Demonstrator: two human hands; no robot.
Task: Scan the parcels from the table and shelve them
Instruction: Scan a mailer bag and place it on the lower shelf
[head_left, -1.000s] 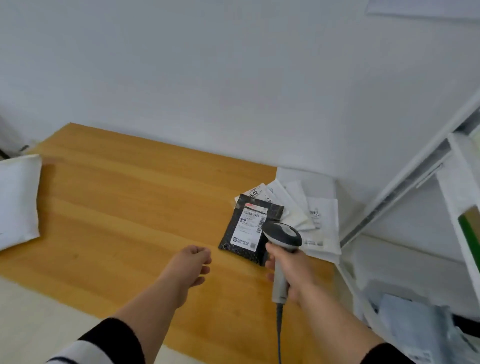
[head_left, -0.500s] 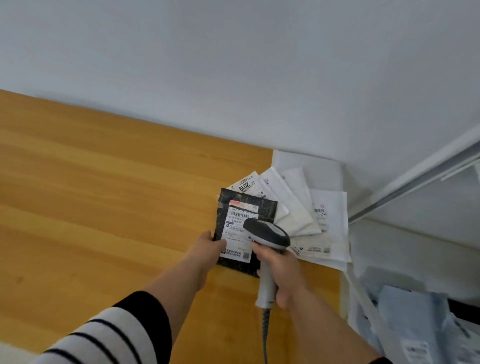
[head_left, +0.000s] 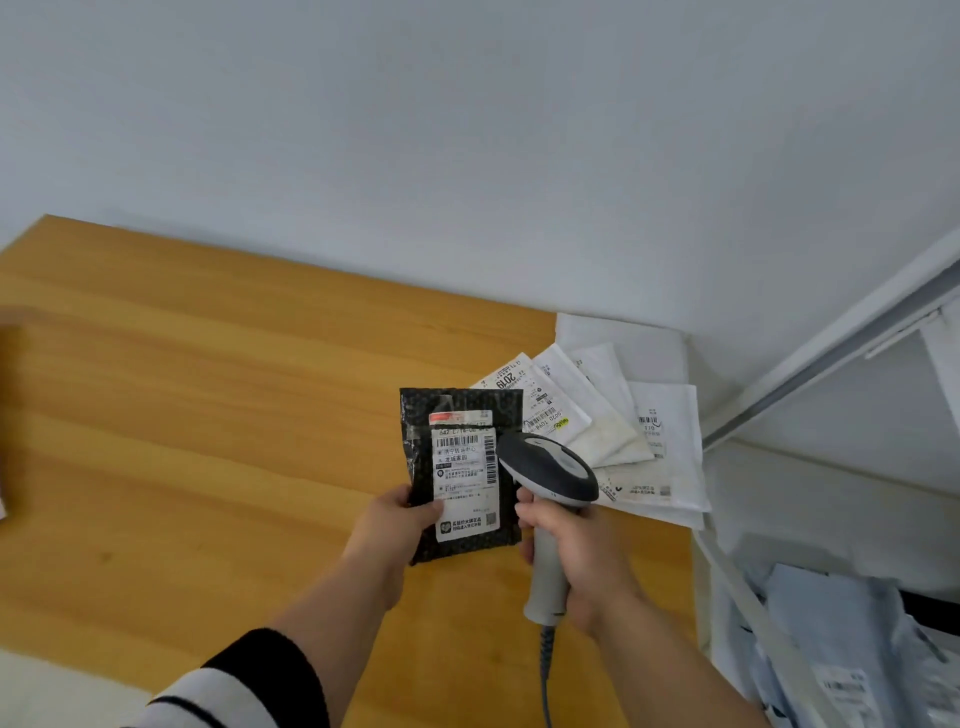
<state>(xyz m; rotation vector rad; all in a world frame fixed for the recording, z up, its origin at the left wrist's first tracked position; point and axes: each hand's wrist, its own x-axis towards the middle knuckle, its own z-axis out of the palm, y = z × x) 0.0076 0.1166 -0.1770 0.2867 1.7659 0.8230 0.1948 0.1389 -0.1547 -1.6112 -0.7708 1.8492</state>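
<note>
L fingers (head_left: 415, 506) on blk parcel (head_left: 464, 415), wht label

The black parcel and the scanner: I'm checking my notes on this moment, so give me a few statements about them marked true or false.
1. The left hand grips the black parcel by its lower left edge. True.
2. The right hand is empty. False: it holds the barcode scanner by its handle.
3. The parcel's white label faces the camera. True.
4. The white envelopes lie left of the black parcel. False: they fan out to its right, at the end of the wooden table.
5. The scanner is cordless. False: a cable runs from its handle.
</note>
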